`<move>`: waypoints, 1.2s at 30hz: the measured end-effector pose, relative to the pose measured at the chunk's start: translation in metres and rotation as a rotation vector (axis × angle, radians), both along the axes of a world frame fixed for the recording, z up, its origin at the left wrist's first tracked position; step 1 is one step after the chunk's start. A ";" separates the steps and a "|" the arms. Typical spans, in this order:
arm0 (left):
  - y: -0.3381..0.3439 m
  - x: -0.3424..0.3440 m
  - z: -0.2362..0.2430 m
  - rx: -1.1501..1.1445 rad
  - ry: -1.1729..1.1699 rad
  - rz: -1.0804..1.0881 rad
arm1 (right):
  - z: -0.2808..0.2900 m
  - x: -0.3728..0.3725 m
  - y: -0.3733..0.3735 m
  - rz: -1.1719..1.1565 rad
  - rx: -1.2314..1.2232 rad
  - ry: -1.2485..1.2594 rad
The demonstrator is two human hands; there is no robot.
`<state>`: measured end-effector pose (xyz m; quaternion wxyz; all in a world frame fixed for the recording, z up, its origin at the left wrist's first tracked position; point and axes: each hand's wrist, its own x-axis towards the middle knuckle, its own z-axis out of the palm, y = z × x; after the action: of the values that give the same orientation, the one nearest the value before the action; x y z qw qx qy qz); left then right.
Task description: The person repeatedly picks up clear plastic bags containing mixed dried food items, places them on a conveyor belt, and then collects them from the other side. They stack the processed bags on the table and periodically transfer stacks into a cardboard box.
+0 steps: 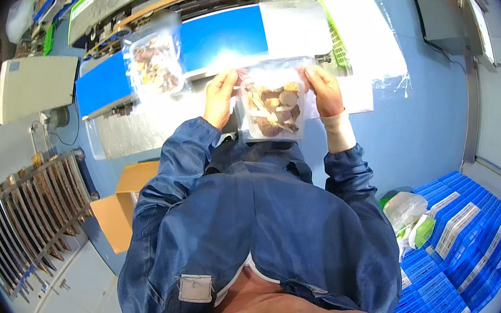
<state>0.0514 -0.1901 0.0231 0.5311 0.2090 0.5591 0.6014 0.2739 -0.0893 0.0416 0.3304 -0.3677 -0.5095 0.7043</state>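
Smooth plastic pouch (rather glossy).

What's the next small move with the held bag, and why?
Probably ease the clear bag forward, top edge flat, toward the blue belt: left hand and right hand grip its upper corners, that edge faces the belt, and another filled bag lies at the belt's left part.
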 end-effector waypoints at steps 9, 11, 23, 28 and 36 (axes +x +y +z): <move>0.104 -0.015 0.016 0.027 0.137 -0.068 | 0.007 -0.009 0.081 -0.307 0.182 -0.167; 0.129 -0.011 0.003 -0.029 -0.005 -0.022 | -0.009 -0.012 0.104 -0.367 0.226 -0.268; 0.196 -0.021 -0.016 -0.231 -0.102 0.046 | -0.029 -0.026 0.173 -0.338 0.205 -0.400; 0.196 -0.036 -0.021 -0.253 -0.105 0.083 | -0.032 -0.040 0.179 -0.276 0.185 -0.387; 0.182 -0.066 -0.016 -0.235 -0.160 0.091 | -0.038 -0.075 0.187 -0.193 0.223 -0.389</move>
<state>-0.0149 -0.0086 0.0066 0.5670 0.0713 0.5905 0.5699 0.1989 0.0976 0.0034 0.3301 -0.5047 -0.6009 0.5247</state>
